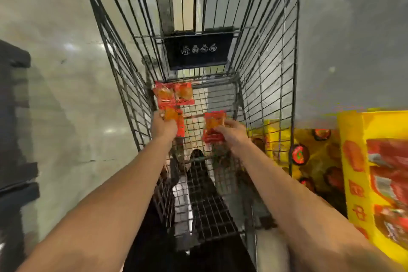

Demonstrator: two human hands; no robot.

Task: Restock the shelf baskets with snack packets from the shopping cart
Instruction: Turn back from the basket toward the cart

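Note:
Both my arms reach down into the wire shopping cart (265, 68). My left hand (163, 126) grips a red-orange snack packet (176, 121) near the cart's left wall. Just beyond it, two more red-orange packets (174, 94) lie on the cart floor against the far left corner. My right hand (231, 133) holds another red-orange packet (213, 125) over the middle of the cart floor. A yellow display with red packets (379, 172) stands to the right of the cart.
A black plate with white symbols (198, 51) hangs on the cart's far end. Yellow cartons with dark round items (300, 154) sit low on the right, behind the cart wall. A dark shelf unit (13, 139) stands at the left. Grey floor surrounds the cart.

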